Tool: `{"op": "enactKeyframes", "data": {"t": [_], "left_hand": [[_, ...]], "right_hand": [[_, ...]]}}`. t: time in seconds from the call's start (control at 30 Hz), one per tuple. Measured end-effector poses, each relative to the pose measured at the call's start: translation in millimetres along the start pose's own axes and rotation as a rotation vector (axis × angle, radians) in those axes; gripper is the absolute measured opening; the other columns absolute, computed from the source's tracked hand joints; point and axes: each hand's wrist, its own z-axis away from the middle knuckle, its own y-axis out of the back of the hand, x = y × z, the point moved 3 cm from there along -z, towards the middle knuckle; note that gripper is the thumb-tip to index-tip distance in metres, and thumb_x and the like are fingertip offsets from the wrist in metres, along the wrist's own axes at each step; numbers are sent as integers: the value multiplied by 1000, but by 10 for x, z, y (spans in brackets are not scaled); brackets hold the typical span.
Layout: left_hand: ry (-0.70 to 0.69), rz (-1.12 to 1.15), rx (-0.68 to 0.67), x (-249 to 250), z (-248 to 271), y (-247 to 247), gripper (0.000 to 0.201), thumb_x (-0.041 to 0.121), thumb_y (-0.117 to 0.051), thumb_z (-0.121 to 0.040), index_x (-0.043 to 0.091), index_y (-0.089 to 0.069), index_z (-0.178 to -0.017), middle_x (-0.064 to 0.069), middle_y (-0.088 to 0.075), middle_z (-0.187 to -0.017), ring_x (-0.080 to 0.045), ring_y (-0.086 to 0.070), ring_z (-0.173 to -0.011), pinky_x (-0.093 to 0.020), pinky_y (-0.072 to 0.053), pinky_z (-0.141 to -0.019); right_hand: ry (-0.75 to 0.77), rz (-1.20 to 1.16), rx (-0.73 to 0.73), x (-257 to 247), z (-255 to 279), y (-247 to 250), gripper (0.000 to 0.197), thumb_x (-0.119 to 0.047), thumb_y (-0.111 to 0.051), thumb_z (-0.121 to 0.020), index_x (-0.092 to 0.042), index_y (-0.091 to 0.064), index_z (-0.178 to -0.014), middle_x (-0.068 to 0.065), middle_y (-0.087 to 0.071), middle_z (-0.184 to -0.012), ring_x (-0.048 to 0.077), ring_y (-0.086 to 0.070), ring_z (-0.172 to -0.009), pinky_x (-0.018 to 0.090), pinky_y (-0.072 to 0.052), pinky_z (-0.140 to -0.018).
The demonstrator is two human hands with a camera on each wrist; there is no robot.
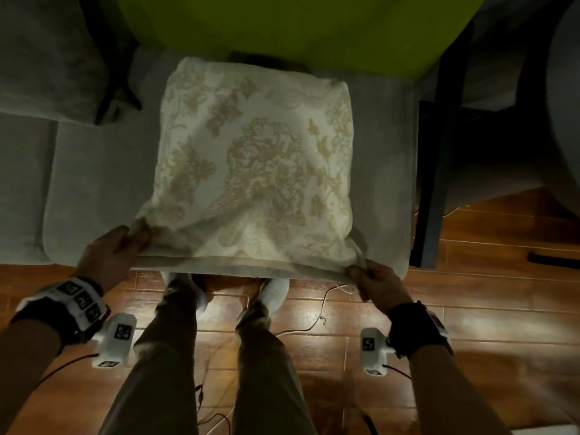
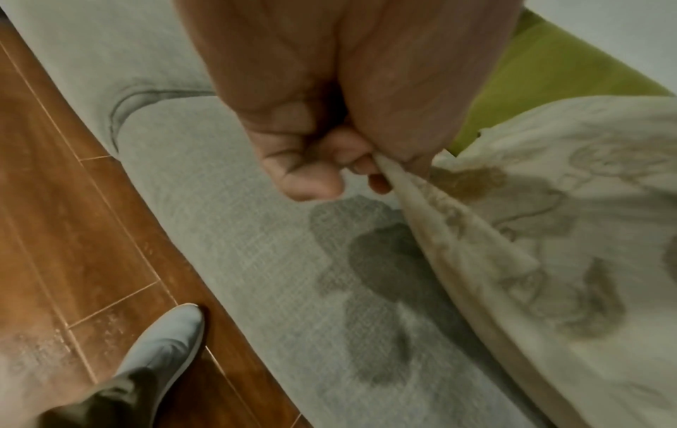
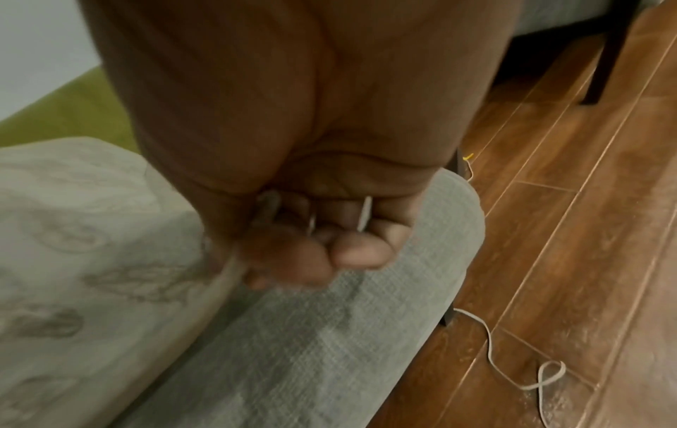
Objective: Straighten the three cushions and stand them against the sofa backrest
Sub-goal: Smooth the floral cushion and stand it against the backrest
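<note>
At the top centre of the frame the left hand (image 2: 348,115) pinches a corner of the floral cushion (image 2: 567,231) filling the right side, above the grey sofa seat (image 2: 238,231), with a shoe (image 2: 161,341) on the wooden floor (image 2: 55,217) at lower left.

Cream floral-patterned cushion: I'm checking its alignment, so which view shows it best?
The head view: the whole cream floral-patterned cushion lies on the grey sofa seat. Each wrist view shows only one pinched corner.

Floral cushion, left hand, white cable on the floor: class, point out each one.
floral cushion (image 1: 251,158), head view, middle of its patterned face.
left hand (image 1: 110,252), head view, back of the hand.
white cable (image 3: 512,373), right wrist view, its curve on the floor.
</note>
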Motion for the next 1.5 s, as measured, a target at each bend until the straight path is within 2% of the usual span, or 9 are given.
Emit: {"op": "enactKeyframes", "data": {"t": [0.1, 0.23, 0.33, 0.4, 0.77, 0.9, 1.03, 1.27, 1.5], "left_hand": [[-20, -23, 75, 111, 54, 77, 42, 47, -68, -88, 19, -56, -116, -17, -66, -106, -36, -65, -86, -45, -50, -78], [-234, 75, 305, 723, 291, 307, 82, 51, -75, -78, 38, -31, -146, -5, -29, -154, -35, -39, -136, -52, -40, -107], [-641, -215, 203, 1456, 541, 199, 75, 63, -69, -78, 42, -38, -143, 32, 15, -159, -40, 1, -151, -63, -14, -117], [-864, -509, 172, 1659, 450, -20, 106, 85, -54, -67, 33, -27, -155, 7, 25, -164, -45, 14, -149, -72, -7, -114], [-697, -815, 21, 1580, -251, -707, 138, 101, -44, -43, 46, 26, -149, -3, 37, -159, -44, 16, -149, -81, -14, -105], [-681, -791, -12, 1564, -319, -611, 134, 100, -42, -46, 46, 26, -149, -2, 38, -158, -44, 15, -149, -81, -17, -104], [-719, -750, -16, 1542, -228, -544, 136, 96, -51, -46, 45, 15, -153, -2, 30, -162, -46, 10, -149, -82, -16, -103], [-677, -98, 89, 1019, -22, -86, 81, 62, -52, -87, 40, -13, -155, 3, -7, -166, -25, -11, -152, -51, -22, -120], [-33, 80, -11, 107, 184, -129, 38, 35, -41, -105, 13, -58, -130, -23, -61, -127, -43, -56, -120, -44, -44, -99]], "right_hand": [[-58, 227, 8, 3, 41, -49, 23, -25, -57, -102, -21, -63, -124, 6, -73, -116, 19, -67, -98, 46, -53, -98], [197, 196, 404, -561, 293, -122, 59, -42, -49, -105, -27, -28, -158, 2, -30, -164, 23, -32, -148, 41, -30, -116], [582, 257, 486, -1138, 386, -474, 79, -57, -51, -99, -31, -10, -162, 3, -8, -171, 22, -5, -158, 46, -17, -123], [776, 385, 458, -1342, 254, -763, 92, -64, -57, -93, -27, -9, -162, 5, 5, -171, 29, 4, -158, 51, -7, -126], [284, 696, 207, -550, -565, -942, 113, -102, -18, -68, -43, 44, -142, -9, 48, -154, 25, 30, -152, 63, 16, -119], [171, 607, 197, -91, -384, -724, 102, -92, -15, -81, -33, 8, -161, -7, 4, -172, 21, 1, -158, 65, -6, -122], [191, -18, 114, -122, -93, -546, 88, -72, -60, -85, -35, -27, -157, -5, -57, -139, 16, -57, -120, 34, -48, -97], [-41, -234, 87, -7, 69, -172, 40, -61, -71, -81, -23, -69, -94, -5, -74, -89, 17, -69, -84, 28, -51, -70], [18, -263, -52, -25, 130, -72, 29, -17, -73, -91, -16, -65, -119, 8, -79, -96, 27, -72, -85, 37, -51, -73]]}}
